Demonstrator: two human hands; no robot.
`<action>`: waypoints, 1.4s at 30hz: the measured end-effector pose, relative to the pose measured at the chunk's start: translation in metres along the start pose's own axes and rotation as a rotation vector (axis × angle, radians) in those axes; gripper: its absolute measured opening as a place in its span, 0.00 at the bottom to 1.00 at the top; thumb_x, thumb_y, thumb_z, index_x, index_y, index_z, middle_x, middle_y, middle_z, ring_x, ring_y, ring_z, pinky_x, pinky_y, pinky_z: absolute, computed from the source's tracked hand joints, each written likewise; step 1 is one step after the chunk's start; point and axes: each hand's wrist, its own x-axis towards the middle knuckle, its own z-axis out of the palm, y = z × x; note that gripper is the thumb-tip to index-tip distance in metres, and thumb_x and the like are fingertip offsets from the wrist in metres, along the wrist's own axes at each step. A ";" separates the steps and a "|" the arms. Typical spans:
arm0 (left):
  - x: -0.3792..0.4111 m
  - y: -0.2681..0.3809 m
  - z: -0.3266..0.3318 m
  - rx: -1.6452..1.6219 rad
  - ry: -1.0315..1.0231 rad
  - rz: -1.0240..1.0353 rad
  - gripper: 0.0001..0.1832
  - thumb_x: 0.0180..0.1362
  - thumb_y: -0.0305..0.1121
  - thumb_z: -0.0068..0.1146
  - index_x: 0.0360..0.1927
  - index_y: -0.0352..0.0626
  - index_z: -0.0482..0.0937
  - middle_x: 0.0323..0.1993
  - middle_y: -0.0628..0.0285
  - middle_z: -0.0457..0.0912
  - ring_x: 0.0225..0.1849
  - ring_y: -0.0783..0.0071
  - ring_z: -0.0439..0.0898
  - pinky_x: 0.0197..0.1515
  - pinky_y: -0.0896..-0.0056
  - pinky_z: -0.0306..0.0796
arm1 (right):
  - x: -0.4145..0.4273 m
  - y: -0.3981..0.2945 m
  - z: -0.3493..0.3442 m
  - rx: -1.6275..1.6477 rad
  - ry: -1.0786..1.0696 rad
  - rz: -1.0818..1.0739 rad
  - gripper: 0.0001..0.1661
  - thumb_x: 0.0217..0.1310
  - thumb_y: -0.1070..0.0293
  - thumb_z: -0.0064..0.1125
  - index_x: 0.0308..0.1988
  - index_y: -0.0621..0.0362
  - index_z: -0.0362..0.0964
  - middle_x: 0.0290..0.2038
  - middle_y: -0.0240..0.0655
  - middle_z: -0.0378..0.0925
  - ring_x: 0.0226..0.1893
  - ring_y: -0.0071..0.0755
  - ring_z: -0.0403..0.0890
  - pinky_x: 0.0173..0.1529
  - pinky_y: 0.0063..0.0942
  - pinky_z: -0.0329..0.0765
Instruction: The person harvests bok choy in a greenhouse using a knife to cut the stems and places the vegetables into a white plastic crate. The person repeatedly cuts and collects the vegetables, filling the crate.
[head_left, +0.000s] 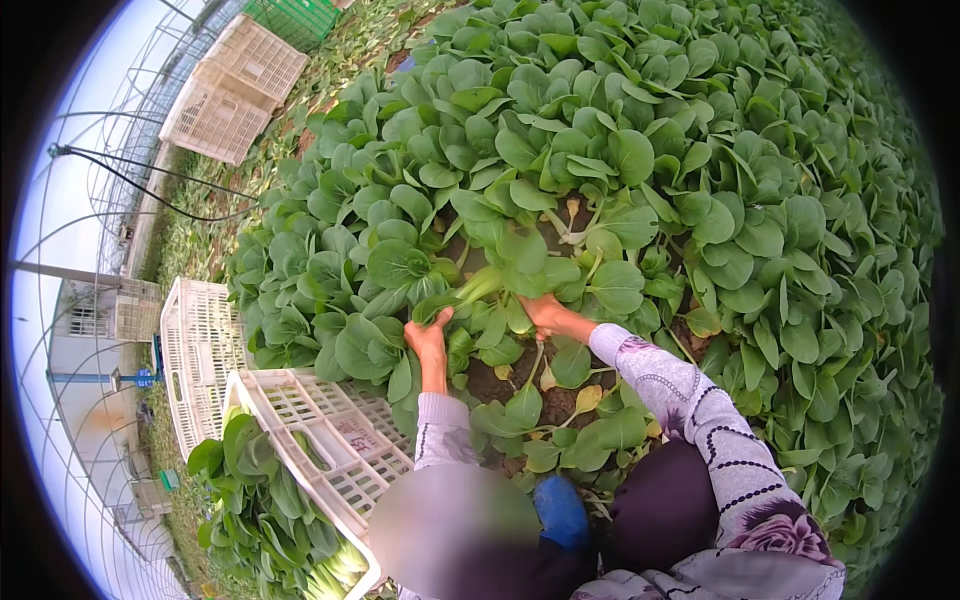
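Low among the leaves of a dense bed of leafy greens like bok choy (630, 154), both my hands are at work height. My left hand (427, 339) is closed around the leafy part of a plant; its pale green stalks (480, 285) point up and to the right, between the hands. To the right, my right hand (546, 315) reaches under broad leaves at the plant's side; its fingers are partly hidden, so its hold cannot be told. Loose leaves, some yellow (589, 398), lie on bare soil below the hands.
Beside my left arm a white plastic crate (319, 427) holds picked greens (262, 502). Another white crate (201, 352) stands behind it. Farther back are pale crates (232, 86) and a green crate (296, 22). A black hose or cable (180, 214) hangs at the left.
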 end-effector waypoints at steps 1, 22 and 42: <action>0.000 0.003 -0.009 0.003 0.030 -0.004 0.13 0.36 0.24 0.71 0.29 0.35 0.82 0.28 0.62 0.83 0.28 0.76 0.77 0.37 0.72 0.71 | -0.010 -0.012 0.007 -0.117 -0.037 -0.007 0.29 0.67 0.48 0.29 0.53 0.59 0.60 0.16 0.40 0.70 0.06 0.31 0.67 0.10 0.27 0.66; -0.099 0.254 -0.025 -0.538 -0.242 0.095 0.16 0.44 0.21 0.64 0.40 0.35 0.77 0.37 0.60 0.80 0.39 0.71 0.78 0.46 0.69 0.70 | -0.219 -0.011 -0.068 0.102 0.354 -0.783 0.30 0.45 0.54 0.69 0.39 0.62 0.64 0.33 0.35 0.72 0.26 0.22 0.73 0.28 0.21 0.71; -0.133 0.255 -0.004 -0.185 -0.374 -0.026 0.11 0.45 0.18 0.60 0.36 0.34 0.80 0.33 0.59 0.82 0.32 0.76 0.79 0.38 0.76 0.71 | -0.214 0.020 -0.081 0.145 0.341 -0.555 0.29 0.41 0.52 0.71 0.33 0.60 0.64 0.23 0.25 0.65 0.21 0.18 0.65 0.24 0.18 0.66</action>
